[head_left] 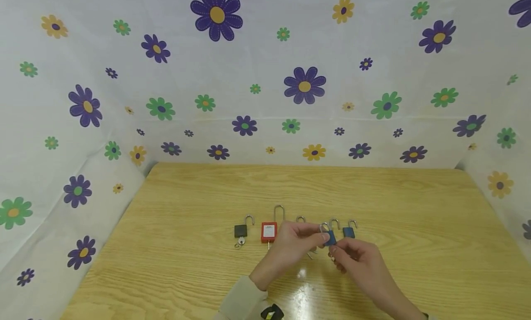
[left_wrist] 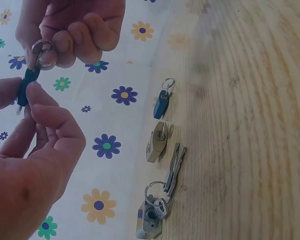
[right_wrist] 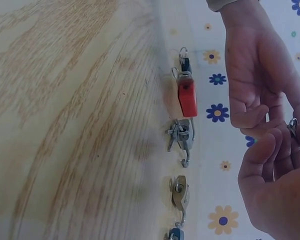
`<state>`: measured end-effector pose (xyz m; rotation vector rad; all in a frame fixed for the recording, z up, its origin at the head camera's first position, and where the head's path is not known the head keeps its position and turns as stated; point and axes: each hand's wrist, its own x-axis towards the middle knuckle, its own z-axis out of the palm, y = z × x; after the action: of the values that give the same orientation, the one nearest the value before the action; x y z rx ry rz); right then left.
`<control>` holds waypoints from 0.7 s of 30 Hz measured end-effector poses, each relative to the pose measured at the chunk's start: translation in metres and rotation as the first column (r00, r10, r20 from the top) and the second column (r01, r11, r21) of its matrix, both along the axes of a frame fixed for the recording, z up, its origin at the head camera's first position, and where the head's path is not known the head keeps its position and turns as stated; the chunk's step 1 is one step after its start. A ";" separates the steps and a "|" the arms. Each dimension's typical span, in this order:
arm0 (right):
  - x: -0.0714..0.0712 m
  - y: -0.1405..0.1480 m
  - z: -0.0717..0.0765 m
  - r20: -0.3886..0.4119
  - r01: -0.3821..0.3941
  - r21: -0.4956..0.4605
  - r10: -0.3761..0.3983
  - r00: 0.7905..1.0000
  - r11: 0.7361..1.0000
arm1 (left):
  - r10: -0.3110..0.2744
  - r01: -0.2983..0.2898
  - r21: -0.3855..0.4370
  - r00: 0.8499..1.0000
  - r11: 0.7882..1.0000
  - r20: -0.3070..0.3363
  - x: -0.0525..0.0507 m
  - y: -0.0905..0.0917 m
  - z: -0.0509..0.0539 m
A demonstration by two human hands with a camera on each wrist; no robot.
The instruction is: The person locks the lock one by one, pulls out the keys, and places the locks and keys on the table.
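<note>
Above the table, my left hand grips a small blue padlock by its body, thumb on one side and fingers on the other. My right hand pinches the key at the padlock's lower end; the fingers cover most of it. A metal key ring shows beside the right fingertips in the left wrist view. The held padlock's shackle points up and away; whether it is locked is too small to tell. In the right wrist view the held padlock is mostly hidden behind the fingers, with the ring glinting between the hands.
Behind the hands a row of padlocks lies on the wooden table: black, red, silver, brass and another blue one. Keys hang from several. A flowered white cloth rises behind the table.
</note>
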<state>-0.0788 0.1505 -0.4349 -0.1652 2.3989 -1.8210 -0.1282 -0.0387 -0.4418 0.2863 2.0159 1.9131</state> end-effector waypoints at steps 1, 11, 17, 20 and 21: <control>-0.001 0.000 0.001 0.012 0.005 -0.002 -0.005 1.000 1.000 | 0.001 -0.001 0.001 1.000 1.000 0.001 -0.001 0.000 0.000; -0.003 -0.001 -0.001 0.025 0.042 -0.021 -0.041 0.999 0.999 | 0.012 -0.012 0.004 1.000 1.000 -0.008 -0.004 0.002 0.005; 0.001 -0.005 -0.003 0.056 0.103 -0.022 -0.101 0.993 0.994 | 0.021 -0.021 -0.016 1.000 1.000 -0.020 -0.003 0.003 0.002; 0.002 -0.008 -0.004 0.065 0.148 -0.034 -0.146 0.987 0.988 | 0.023 -0.024 -0.015 0.999 1.000 -0.031 -0.002 0.005 0.002; 0.002 -0.009 -0.004 0.057 0.164 -0.041 -0.162 0.985 0.986 | 0.024 -0.024 -0.015 0.999 1.000 -0.035 -0.002 0.005 0.002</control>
<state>-0.0768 0.1414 -0.4393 0.0775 2.3986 -1.9228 -0.1303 -0.0338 -0.4399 0.2943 2.0647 1.9186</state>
